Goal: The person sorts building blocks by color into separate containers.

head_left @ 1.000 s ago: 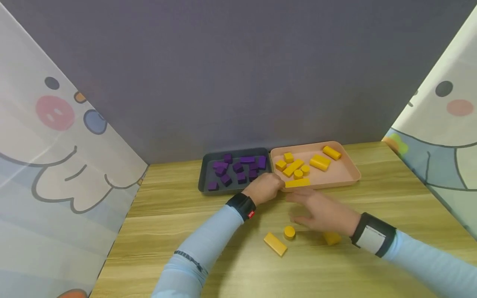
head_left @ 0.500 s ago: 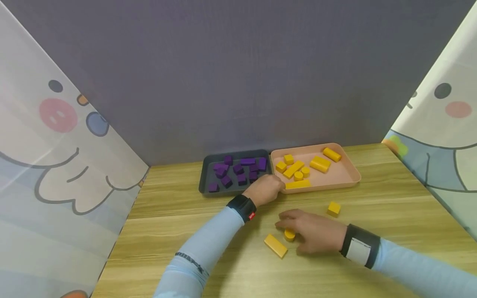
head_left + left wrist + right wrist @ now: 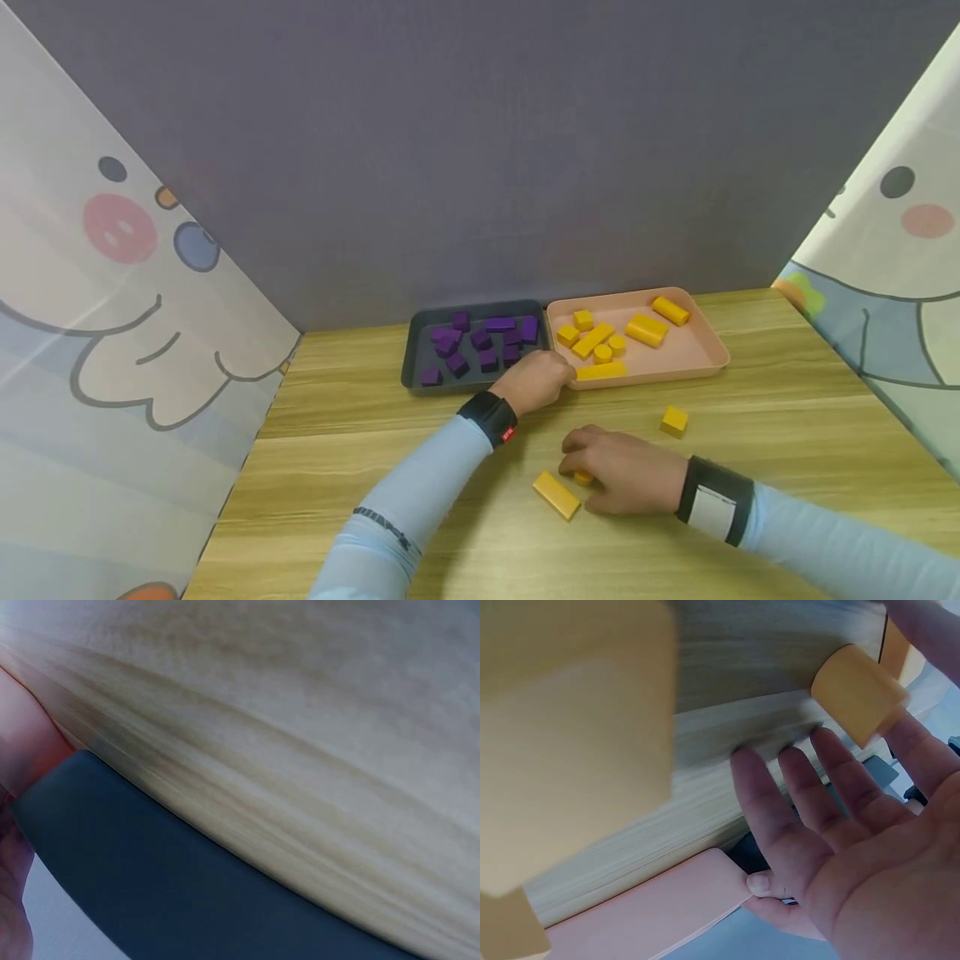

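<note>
My left hand (image 3: 534, 382) grips the near corner of the peach tray (image 3: 682, 372), beside the dark grey tray (image 3: 408, 367). In the right wrist view, its thumb shows against the peach rim. My right hand (image 3: 628, 471) is lowered over a short yellow cylinder (image 3: 582, 478) on the table. The right wrist view shows this cylinder (image 3: 859, 694) against the index finger, with the thumb standing apart and the other fingers loosely extended. Just left of the right hand lies a yellow rectangular block (image 3: 557, 495). A yellow cube (image 3: 674, 422) sits beyond the right wrist.
Several purple blocks (image 3: 487, 360) lie in the dark grey tray. The peach tray contains several yellow blocks (image 3: 647, 330), including cylinders and cubes. Behind both trays rises a grey wall (image 3: 480, 167), and printed panels (image 3: 120, 333) flank the wooden table (image 3: 337, 467).
My right hand has moved down and left, from above the table near the peach tray to the short yellow cylinder, uncovering the yellow cube. My left hand has stayed at the tray corner.
</note>
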